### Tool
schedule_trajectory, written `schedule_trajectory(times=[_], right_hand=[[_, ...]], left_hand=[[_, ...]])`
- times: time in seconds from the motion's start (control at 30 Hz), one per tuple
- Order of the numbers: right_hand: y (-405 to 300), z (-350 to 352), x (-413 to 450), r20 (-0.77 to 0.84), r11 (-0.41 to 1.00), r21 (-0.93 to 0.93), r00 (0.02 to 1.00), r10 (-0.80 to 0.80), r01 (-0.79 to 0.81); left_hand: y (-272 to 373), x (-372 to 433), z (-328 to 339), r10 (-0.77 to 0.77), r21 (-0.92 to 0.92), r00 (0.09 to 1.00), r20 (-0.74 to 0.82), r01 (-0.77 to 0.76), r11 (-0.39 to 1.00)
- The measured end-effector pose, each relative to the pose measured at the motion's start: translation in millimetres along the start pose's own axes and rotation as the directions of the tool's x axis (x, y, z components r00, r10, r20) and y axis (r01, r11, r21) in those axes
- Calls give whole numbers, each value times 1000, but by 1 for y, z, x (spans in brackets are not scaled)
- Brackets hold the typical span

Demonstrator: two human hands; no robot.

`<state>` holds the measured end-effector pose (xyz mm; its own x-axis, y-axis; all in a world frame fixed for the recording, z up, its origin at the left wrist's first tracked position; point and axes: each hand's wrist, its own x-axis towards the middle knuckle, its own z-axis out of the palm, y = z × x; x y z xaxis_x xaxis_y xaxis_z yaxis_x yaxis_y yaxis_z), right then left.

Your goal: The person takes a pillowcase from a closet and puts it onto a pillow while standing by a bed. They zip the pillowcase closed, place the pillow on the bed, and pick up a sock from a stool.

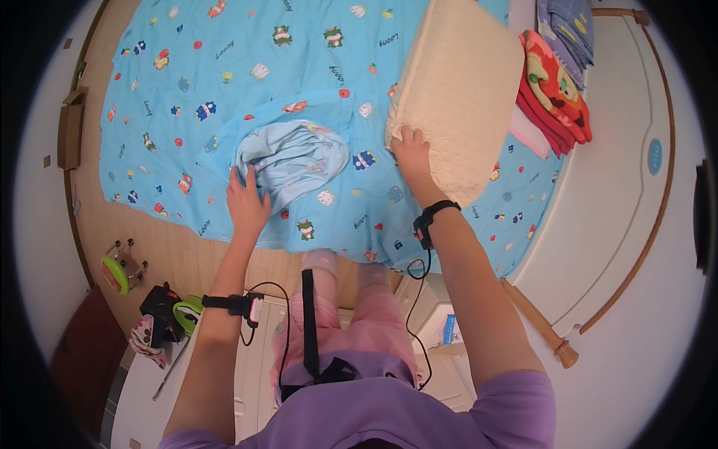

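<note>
On the bed lies a light-blue pillowcase (297,157), its open end gathered into a round of folds that shows the paler inside. My left hand (248,205) is at the near left rim of those folds, fingers spread and fingertips touching the cloth. To the right lies a thick cream pillow (463,95) with a quilted surface and a piped edge. My right hand (412,154) grips its near left corner, the fingers curled over the cover. Both items rest on a blue cartoon-print bedsheet (168,101).
A folded red blanket (552,95) and folded grey-blue fabric (566,28) lie beside the white headboard (606,168). A green-rimmed stool (116,275) stands on the wooden floor at left. Cables run from bands on both forearms. A white cabinet (258,359) is behind me.
</note>
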<state>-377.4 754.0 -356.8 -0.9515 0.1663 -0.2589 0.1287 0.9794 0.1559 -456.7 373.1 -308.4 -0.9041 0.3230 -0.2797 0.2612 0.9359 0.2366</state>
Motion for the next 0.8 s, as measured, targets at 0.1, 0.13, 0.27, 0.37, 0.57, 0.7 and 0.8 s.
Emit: schedule_trajectory(times=[0.1, 0.13, 0.27, 0.37, 0.57, 0.7, 0.8], right_hand=[[25, -23, -7, 9, 978, 208, 1000, 6, -8], [36, -31, -14, 12, 971, 229, 998, 69, -69], [81, -72, -35, -24, 922, 365, 988, 150, -131], [96, -110, -44, 12, 736, 630, 951, 309, -248], [141, -182, -80, 70, 153, 962, 749, 659, -225], [108, -292, -127, 348, -471, 882, 703, 620, -20], [53, -362, -165, 304, -545, 838, 809, 503, 24]], left_hand=[[12, -6, -8, 78, -54, 991, -111, -84, 995], [19, -9, -11, 109, -84, 983, -148, -122, 989], [47, -15, -23, 131, -189, 978, -163, -162, 969], [68, -24, -24, 193, -284, 959, -209, -248, 926], [217, -56, -50, 619, -776, 782, 67, -349, 525], [304, -108, -102, 562, -779, 820, -111, -423, 464], [325, -140, -149, 314, -880, 949, 27, -126, 457]])
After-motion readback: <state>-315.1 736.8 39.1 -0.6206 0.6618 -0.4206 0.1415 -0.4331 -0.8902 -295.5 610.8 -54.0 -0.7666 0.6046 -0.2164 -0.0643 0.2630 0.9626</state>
